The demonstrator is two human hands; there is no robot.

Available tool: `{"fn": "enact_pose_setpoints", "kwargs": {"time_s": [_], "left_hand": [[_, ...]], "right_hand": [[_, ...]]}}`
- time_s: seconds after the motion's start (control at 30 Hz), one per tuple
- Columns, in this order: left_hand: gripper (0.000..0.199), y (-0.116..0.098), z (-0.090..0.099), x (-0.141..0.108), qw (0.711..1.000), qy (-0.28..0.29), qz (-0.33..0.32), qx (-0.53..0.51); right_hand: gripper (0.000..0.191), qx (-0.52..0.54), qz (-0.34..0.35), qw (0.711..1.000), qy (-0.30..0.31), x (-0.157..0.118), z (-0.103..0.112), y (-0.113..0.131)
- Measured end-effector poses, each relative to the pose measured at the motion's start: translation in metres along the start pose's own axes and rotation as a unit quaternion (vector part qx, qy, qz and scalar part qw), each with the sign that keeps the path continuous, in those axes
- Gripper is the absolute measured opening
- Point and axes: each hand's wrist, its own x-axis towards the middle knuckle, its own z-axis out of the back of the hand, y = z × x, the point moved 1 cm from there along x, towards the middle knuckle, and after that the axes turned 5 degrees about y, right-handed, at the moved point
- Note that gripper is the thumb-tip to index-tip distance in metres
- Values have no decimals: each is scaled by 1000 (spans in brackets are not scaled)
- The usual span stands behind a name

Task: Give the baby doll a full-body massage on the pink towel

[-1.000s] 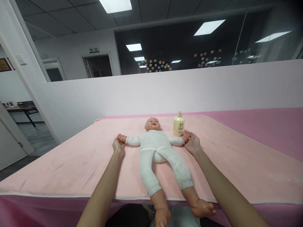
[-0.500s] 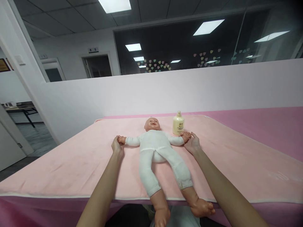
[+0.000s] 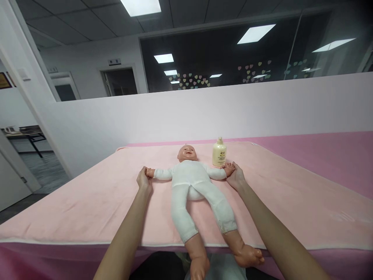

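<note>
A baby doll (image 3: 190,175) with a white cloth body lies on its back, arms spread wide and feet over the near edge of the table. My left hand (image 3: 144,179) is closed around the doll's hand on the left side. On the other side, my right hand (image 3: 236,177) grips the doll's other hand, thumb laid over its small fingers. Just behind that hand stands a pale yellow pump bottle (image 3: 219,153), upright and close to the doll's arm.
A pink towel (image 3: 96,194) covers the table beneath the doll. Behind it rises a low white wall (image 3: 180,116) with dark glass above. At the far left, a desk (image 3: 26,134) with stacked items stands beyond a doorway.
My right thumb has come down onto the doll's hand, from slightly raised before. My left hand and the doll's body are almost unmoved.
</note>
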Motion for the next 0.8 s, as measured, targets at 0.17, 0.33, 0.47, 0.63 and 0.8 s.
{"fn": "enact_pose_setpoints", "kwargs": {"time_s": [0.17,0.33,0.47,0.63,0.8], "left_hand": [[15,2,3,0,998,-6,-29,62],[23,3,3,-3,982,43,-34,183],[21,3,3,-2,975,69,-56,202],[28,6,5,2,976,78,-35,202],[33,8,6,3,974,45,-64,210]], "right_hand": [[12,-29,7,999,15,4,1,-3],[14,-67,24,997,20,0,-1,-3],[15,-77,23,996,29,-4,-5,-2],[21,-59,30,997,42,-6,-5,-1],[17,-80,31,996,38,-2,-1,-3]]}}
